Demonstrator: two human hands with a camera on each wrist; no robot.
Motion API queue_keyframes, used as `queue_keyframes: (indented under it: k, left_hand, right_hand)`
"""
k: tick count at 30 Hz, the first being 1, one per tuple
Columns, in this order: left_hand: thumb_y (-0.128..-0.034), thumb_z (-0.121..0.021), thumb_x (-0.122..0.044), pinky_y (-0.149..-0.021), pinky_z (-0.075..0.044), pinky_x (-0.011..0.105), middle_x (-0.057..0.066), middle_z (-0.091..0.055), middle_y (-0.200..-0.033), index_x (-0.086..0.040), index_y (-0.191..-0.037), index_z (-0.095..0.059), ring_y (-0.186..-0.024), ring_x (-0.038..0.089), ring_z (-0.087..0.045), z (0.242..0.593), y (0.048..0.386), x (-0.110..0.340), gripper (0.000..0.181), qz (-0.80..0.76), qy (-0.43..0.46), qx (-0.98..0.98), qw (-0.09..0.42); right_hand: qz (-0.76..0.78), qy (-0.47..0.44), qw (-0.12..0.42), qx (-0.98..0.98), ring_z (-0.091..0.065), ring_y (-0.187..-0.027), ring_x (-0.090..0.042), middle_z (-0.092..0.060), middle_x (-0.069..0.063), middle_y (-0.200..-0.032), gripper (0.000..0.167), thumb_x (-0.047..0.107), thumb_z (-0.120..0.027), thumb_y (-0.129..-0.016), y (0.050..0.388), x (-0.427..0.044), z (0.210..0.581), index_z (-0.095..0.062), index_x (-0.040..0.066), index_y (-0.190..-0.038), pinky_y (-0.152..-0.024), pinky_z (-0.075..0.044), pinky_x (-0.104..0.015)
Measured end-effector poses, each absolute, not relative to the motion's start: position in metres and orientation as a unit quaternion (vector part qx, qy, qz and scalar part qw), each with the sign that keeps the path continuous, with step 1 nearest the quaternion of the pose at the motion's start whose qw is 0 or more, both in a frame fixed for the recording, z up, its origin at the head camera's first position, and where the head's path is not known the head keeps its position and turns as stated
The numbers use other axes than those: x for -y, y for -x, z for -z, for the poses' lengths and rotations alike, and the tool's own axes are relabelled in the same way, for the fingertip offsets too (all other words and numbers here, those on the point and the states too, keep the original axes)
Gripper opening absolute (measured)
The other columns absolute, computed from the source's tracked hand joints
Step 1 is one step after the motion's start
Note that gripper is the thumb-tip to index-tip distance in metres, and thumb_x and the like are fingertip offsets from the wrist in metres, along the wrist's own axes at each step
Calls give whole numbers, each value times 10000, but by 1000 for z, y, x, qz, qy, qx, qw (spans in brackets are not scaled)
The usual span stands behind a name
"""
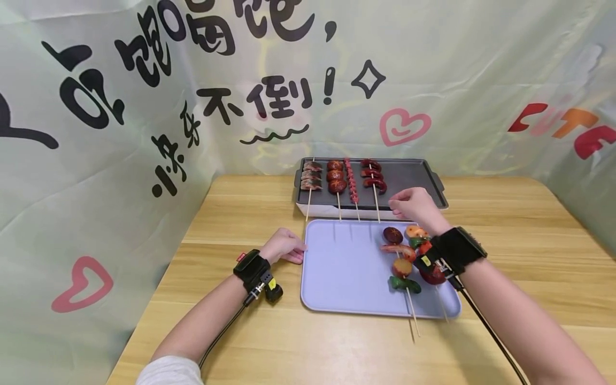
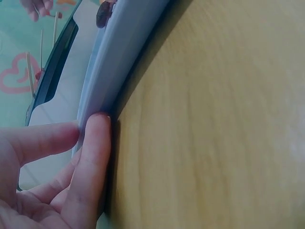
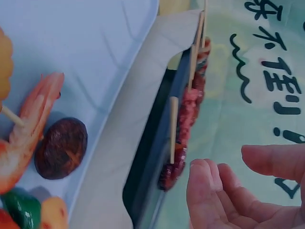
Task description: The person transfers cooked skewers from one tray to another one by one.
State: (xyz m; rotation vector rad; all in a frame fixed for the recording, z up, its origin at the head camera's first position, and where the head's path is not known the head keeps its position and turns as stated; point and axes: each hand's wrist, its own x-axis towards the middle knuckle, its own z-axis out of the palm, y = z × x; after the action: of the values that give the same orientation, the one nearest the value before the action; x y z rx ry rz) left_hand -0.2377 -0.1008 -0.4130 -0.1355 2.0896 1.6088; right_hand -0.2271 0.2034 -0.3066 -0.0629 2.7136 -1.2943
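While the left hand (image 1: 286, 246) pinches the tray (image 1: 344, 267) at nine o'clock, the right hand (image 1: 417, 207), loosely curved, holds nothing; I judge the skewers (image 1: 352, 184) light, stiff, best held toward six o'clock.

- The room around me is bright; a soft light spreads over the pale cloth (image 1: 317, 152) and seems to come from above.
- On the wooden table (image 1: 231, 342), a gentle whitish glare is lying at the near side.
- Thin streaks of shadow fall on the lilac tray (image 1: 346, 272) below the sticks (image 1: 377, 206) — a wider, faint one lies beside the right forearm (image 1: 520, 315).
- In the head view, the black lettering (image 1: 280, 99) is clear, though stretched toward the upper left.
- Both wrist views are hazier: the left has blurred wood grain — the right, a cool bluish tint.
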Motion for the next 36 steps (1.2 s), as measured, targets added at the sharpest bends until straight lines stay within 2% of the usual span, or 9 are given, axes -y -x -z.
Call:
queue_keyframes:
  k: [9, 16, 26, 31, 36]
  left_hand:
    - [-801, -621, 34, -536, -582, 271, 107, -587, -608, 96, -855, -603, -487, 150, -592, 414, 238, 101, 83, -594, 50, -764, 248]
    - [-799, -624, 35, -536, -581, 268, 110, -584, -602, 86, -838, -596, -489, 151, -591, 414, 238, 101, 70, -597, 53, -760, 252]
    - [-803, -622, 29, -548, -584, 276, 114, -591, -616, 90, -845, -595, -495, 155, -597, 415, 238, 102, 79, -596, 50, -761, 251]
    - [-804, -622, 27, -545, -583, 272, 112, -591, -618, 81, -836, -594, -493, 153, -597, 416, 239, 102, 69, -594, 51, -762, 251]
    - [-802, -620, 31, -539, -581, 268, 111, -590, -611, 84, -837, -595, -488, 151, -594, 415, 238, 102, 68, -597, 50, -761, 251]
  right_hand:
    - [428, 8, 63, -901, -585, -636, -97, -625, -138, -799, 299, 109, -547, -882, 242, -193, 324, -575, -147, -1035, -613, -559, -189]
    - [462, -21, 86, -882, -580, -615, -87, -622, -97, -761, 310, 118, -547, -894, 245, -188, 335, -553, -165, -1021, -671, -582, -271]
    - [537, -45, 141, -830, -559, -642, -74, -598, -33, -726, 331, 80, -511, -912, 251, -187, 345, -506, -185, -1109, -687, -568, -230]
    - [614, -59, 176, -767, -567, -637, -65, -609, -15, -696, 277, 13, -497, -906, 253, -188, 346, -489, -185, -1100, -660, -548, -183]
    - [630, -64, 193, -749, -562, -656, -67, -606, 0, -690, 275, 17, -486, -916, 254, -190, 347, -478, -172, -1116, -674, -533, -185]
